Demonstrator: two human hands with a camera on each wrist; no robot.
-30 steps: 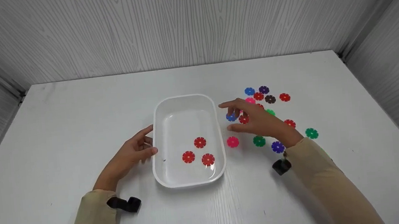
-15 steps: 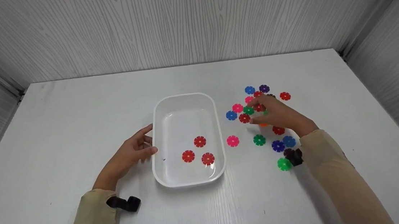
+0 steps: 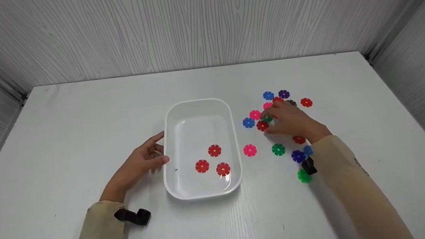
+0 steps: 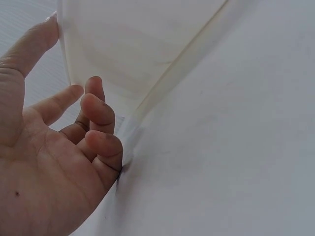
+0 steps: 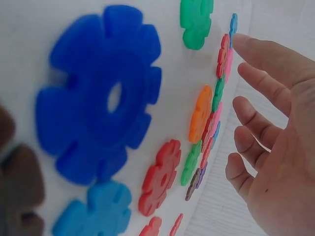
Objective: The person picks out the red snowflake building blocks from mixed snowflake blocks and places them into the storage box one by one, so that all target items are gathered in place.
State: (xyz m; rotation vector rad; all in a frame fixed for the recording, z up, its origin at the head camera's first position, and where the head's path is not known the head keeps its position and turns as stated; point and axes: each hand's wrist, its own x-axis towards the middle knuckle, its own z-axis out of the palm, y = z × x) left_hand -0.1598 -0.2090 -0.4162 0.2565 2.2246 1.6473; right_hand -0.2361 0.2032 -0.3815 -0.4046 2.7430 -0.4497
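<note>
My left hand [image 3: 143,160] rests at the left side of the white plastic tray [image 3: 234,144], thumb tip on the rim and forefinger against the edge. In the left wrist view, its other fingers [image 4: 101,145] bend loosely by the outer wall. Inside the tray lie three red notched plastic discs [image 3: 202,166]. Right of it, my right hand [image 3: 293,120] reaches low over scattered discs, thumb and fingers spread apart around a green disc [image 3: 267,118] and a red disc [image 3: 262,126]. Nothing shows in its grasp in the right wrist view, and its palm hides part of the cluster.
A pink disc [image 3: 250,150] and a green disc [image 3: 278,149] lie right of the tray. Near the right wrist are a dark blue disc [image 3: 298,156] and a bright green one [image 3: 304,175]. A panelled wall [image 3: 196,24] stands behind the table.
My right hand has moved right from beside the tray's rim to over the disc cluster, then slightly lower onto it. The left hand keeps its place at the tray.
</note>
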